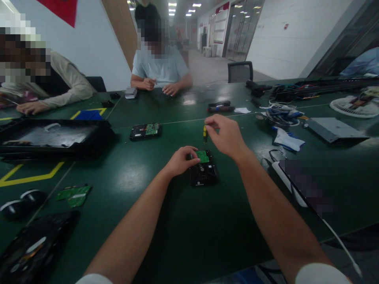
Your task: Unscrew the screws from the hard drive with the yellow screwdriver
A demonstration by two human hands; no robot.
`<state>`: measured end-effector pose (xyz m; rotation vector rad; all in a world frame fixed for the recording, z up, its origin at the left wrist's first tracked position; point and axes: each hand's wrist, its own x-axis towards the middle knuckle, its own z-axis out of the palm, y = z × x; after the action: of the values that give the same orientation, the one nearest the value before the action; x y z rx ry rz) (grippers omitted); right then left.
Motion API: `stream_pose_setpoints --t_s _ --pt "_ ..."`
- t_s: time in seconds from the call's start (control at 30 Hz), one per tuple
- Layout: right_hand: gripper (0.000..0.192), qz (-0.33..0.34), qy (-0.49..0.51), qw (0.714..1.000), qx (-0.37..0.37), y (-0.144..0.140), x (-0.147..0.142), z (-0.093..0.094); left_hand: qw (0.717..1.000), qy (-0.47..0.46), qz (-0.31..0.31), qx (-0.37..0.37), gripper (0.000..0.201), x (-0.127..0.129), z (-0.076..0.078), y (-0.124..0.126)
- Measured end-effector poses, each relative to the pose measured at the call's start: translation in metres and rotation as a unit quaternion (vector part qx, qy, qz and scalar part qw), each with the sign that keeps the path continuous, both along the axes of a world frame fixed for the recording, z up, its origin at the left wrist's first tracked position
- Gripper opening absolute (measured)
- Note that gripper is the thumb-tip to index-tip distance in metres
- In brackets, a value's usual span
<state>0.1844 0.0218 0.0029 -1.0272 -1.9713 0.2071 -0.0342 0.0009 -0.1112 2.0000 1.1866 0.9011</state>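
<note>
A black hard drive (pixel 204 173) with a small green circuit board (pixel 203 156) on its far end lies on the dark green table (pixel 177 232) in front of me. My left hand (pixel 180 161) rests on the drive's far left corner and holds it down. My right hand (pixel 225 135) hovers above the drive, fingers pinched on a small yellow-and-black screwdriver (pixel 205 134) that stands upright with its tip over the circuit board.
A second hard drive (pixel 145 131) lies farther back on the left. A loose green board (pixel 74 195) and black trays (pixel 50 136) sit to my left. Two other people sit at the far side. Cables, a tablet (pixel 308 187) and a grey case (pixel 336 130) lie on the right.
</note>
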Motion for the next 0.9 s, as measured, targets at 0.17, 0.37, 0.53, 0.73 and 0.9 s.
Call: stream_pose_setpoints --t_s 0.17,0.37,0.53,0.73,0.9 --pt "0.016 0.001 -0.020 1.000 0.014 -0.0001 0.0008 0.0017 1.000 0.003 0.000 -0.002 0.011 -0.0001 0.0001 0.0003" --pt "0.018 0.004 -0.007 1.000 0.000 0.0004 0.0009 0.0007 1.000 0.010 0.006 -0.006 0.012 0.0006 0.0015 0.0003" --pt "0.012 -0.002 -0.010 1.000 -0.005 0.0019 0.0009 -0.0005 1.000 0.006 0.005 0.000 0.011 0.0005 0.0013 0.0000" --pt "0.015 0.010 -0.022 1.000 0.012 0.0023 0.0013 -0.0007 1.000 0.004 0.001 0.003 0.011 0.0000 -0.0008 0.0009" --pt "0.015 0.013 -0.008 1.000 -0.011 0.0013 0.0014 -0.0009 1.000 0.004 0.007 -0.004 0.012 0.0006 0.0012 -0.0005"
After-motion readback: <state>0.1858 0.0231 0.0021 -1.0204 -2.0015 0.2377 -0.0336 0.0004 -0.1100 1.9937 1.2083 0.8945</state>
